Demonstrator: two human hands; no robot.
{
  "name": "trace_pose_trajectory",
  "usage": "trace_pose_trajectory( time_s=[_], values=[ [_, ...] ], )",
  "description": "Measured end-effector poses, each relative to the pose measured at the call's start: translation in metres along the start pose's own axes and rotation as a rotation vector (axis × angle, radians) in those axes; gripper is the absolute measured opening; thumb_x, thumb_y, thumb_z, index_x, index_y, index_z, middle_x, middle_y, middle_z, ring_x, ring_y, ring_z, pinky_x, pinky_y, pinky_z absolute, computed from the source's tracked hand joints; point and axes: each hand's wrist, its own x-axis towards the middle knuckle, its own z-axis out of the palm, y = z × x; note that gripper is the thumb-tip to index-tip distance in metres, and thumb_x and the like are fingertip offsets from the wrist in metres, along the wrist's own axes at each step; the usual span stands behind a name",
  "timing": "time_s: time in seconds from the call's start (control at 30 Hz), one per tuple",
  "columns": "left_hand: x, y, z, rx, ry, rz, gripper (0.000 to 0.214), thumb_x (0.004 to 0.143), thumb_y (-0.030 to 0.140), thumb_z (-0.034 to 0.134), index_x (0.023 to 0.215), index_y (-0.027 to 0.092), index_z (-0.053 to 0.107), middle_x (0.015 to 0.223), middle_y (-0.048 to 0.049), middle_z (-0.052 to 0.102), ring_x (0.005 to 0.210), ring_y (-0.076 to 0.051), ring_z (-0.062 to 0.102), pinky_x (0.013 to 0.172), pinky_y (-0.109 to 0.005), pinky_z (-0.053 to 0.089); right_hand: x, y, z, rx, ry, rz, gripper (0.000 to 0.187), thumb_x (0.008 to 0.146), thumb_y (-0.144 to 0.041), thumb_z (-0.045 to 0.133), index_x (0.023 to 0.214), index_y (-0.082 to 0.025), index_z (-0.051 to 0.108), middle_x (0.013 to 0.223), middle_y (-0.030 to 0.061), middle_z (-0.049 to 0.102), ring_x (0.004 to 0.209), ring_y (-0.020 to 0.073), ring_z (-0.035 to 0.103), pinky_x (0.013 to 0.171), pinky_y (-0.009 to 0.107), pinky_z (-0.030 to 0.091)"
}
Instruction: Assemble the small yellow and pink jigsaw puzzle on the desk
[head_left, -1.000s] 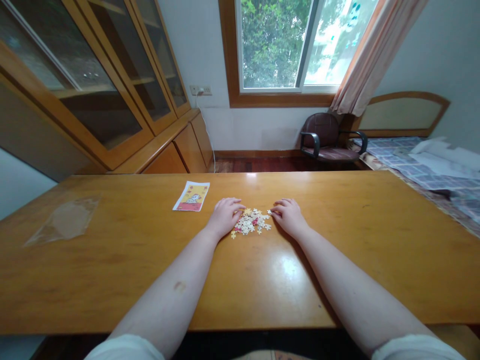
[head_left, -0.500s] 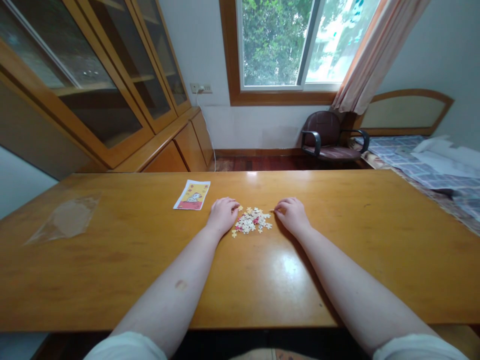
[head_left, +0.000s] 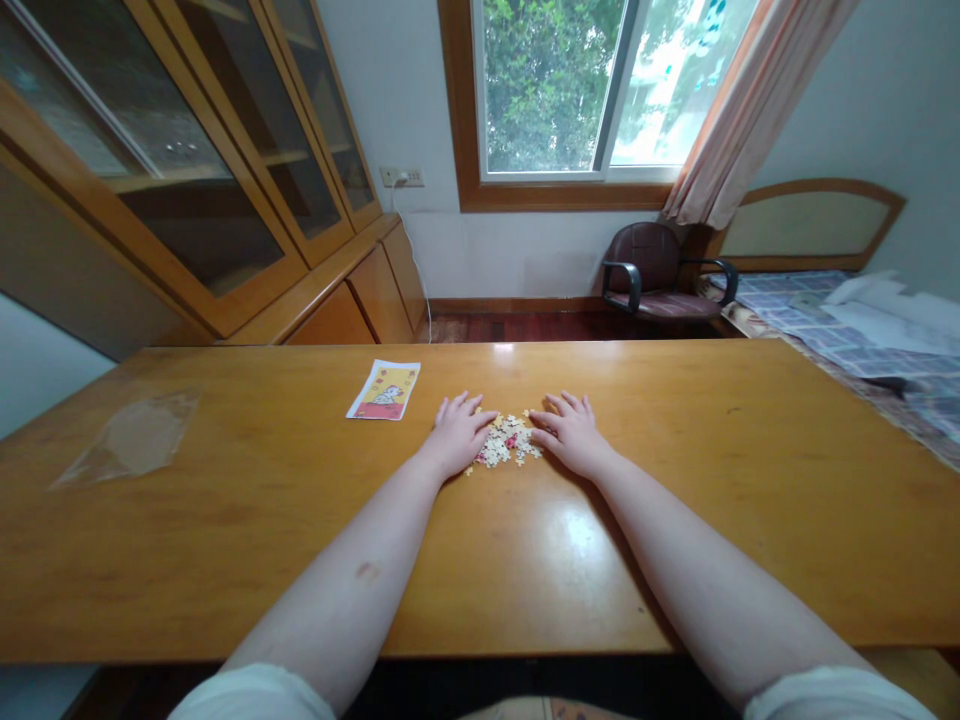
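A small heap of jigsaw puzzle pieces lies on the wooden table, mostly pale backs with a few pink and yellow faces. At the heap's left edge rests my left hand, fingers spread and thumb side touching the pieces. My right hand is on the opposite edge, its fingers apart and the nearest ones against the pieces. Neither hand grips anything. Some pieces at both edges are partly covered by the fingers. Beyond my left hand lies a picture card with a white animal on yellow and pink.
A clear plastic bag lies flat at the table's left. Behind the table are a glass-door cabinet, a brown armchair and a bed at the right. A window is in the far wall.
Both hands have opened from a closer-fingered pose and moved inward onto the heap's edges. Pieces at the sides have been pushed closer together. The card and bag have not moved.
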Motion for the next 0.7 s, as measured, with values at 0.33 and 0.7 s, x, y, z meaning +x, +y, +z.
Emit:
trace_pose_trajectory(
  time_s=[0.33,0.7],
  values=[
    [0.0014,-0.0015,-0.0008,-0.010,0.023,-0.104,0.040,0.089,0.028,0.047,0.127,0.022,0.059,0.143,-0.0079,0.049,0.138,-0.028,0.034,0.116,-0.052,0.020,0.0002,-0.0002,-0.0032,0.014,-0.002,0.038,0.037,0.092,-0.050,0.047,0.110,-0.027,0.070,0.136,0.0072,0.052,0.135,0.0320,0.030,0.113,0.059,0.011],
    [0.0037,-0.0005,0.0054,0.050,0.078,-0.173,0.040,0.089,0.034,0.047,0.125,0.023,0.061,0.140,-0.0090,0.052,0.138,-0.031,0.033,0.115,-0.057,0.020,0.0005,-0.0095,-0.0030,-0.071,-0.108,0.017,0.053,0.093,-0.060,0.035,0.135,-0.033,0.053,0.151,0.0093,0.035,0.143,0.0369,0.015,0.111,0.063,0.004]
  ],
)
